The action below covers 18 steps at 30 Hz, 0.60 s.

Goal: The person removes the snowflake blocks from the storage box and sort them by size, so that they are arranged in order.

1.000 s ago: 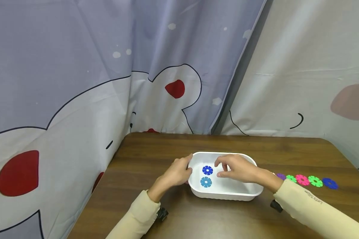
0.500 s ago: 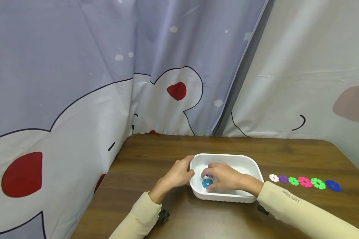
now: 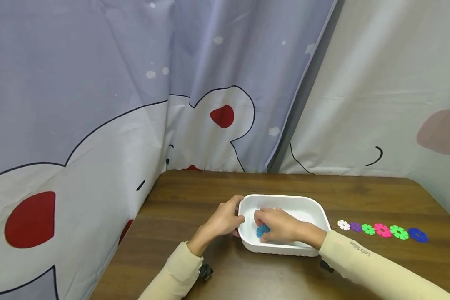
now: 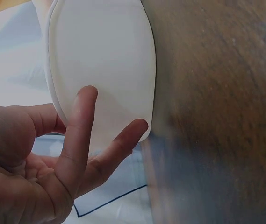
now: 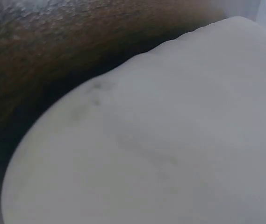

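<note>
In the head view, my left hand (image 3: 223, 217) grips the left end of a white plastic tub (image 3: 303, 204). The left wrist view shows fingers (image 4: 80, 126) against the tub's outer wall (image 4: 109, 60). My right hand (image 3: 279, 226) reaches down into the tub's left part, its fingers curled around a light blue snowflake disc (image 3: 262, 231), with the thumb at the near edge. The hand partly covers that disc. A dark blue disc is hidden beneath the fingers. In the right wrist view, only the tub's outer wall (image 5: 161, 140) fills the frame, with no fingers visible.
Right of the tub, several snowflake discs lie in a row on the wooden table (image 3: 210, 183): a white one (image 3: 343, 225), a purple one (image 3: 356, 226), green ones, a pink one (image 3: 382, 230) and a blue one (image 3: 418, 235). Printed curtains (image 3: 217, 62) hang behind the table.
My right hand has moved left and down within the tub, and its fingers have closed in on the light blue disc. The dark blue disc has become covered. My left hand keeps its hold.
</note>
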### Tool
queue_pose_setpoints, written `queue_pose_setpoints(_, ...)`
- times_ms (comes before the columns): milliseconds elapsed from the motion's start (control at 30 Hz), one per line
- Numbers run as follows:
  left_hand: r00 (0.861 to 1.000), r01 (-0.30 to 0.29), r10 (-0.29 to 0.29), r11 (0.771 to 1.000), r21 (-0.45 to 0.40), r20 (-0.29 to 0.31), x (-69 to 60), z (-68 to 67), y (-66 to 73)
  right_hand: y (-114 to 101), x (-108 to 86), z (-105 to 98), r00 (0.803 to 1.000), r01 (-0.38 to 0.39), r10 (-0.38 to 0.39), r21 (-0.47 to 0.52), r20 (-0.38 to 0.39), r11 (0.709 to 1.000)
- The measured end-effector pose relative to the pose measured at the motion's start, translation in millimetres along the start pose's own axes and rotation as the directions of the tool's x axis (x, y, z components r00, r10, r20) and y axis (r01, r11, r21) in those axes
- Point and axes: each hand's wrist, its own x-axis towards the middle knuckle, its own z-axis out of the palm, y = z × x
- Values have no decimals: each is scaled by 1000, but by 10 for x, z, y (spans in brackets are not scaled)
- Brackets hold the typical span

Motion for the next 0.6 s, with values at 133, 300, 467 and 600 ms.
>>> queue_pose_setpoints(133, 1000, 6, -7, 1000, -10, -16, -2, 10, 7, 48, -48, -10, 1000, 21, -21, 84, 6, 996)
queue_pose_setpoints(300, 999, 22, -22, 999, -26, -26, -3, 6, 6, 64, -134, -148, 999, -35, 33, 160, 15, 987)
queue_pose_setpoints(467, 999, 32, -33, 999, -35, -23, 3, 7, 9, 134, -248, -309, 997, -73, 72, 276, 12, 958)
queue_pose_setpoints(600, 999, 40, -41, 999, -30, -18, 9, 28, 17, 221, -371, -393, 997, -38, 56, 296, -51, 955)
